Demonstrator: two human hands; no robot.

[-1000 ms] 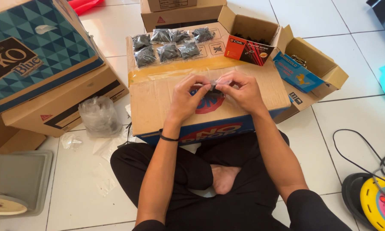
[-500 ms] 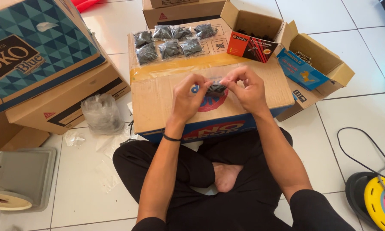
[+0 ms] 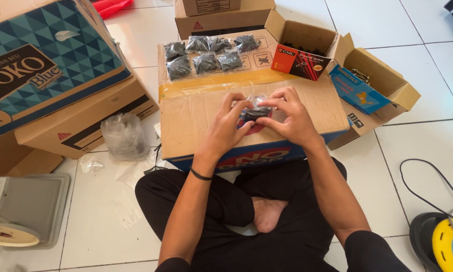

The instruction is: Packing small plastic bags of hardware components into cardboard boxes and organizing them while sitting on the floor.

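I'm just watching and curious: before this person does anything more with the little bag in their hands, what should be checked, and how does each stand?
1. Both hands on the bag: ok. Left hand and right hand pinch it from either side.
2. Bag over the big box, so a drop lands there: ok.
3. Bag sealed: cannot tell; fingers cover its top.
4. Room beside the filled bags at the box's far edge: ok, bare cardboard lies nearer.
5. Red screw box open: ok, flaps up.
6. Screws left inside it: cannot tell.
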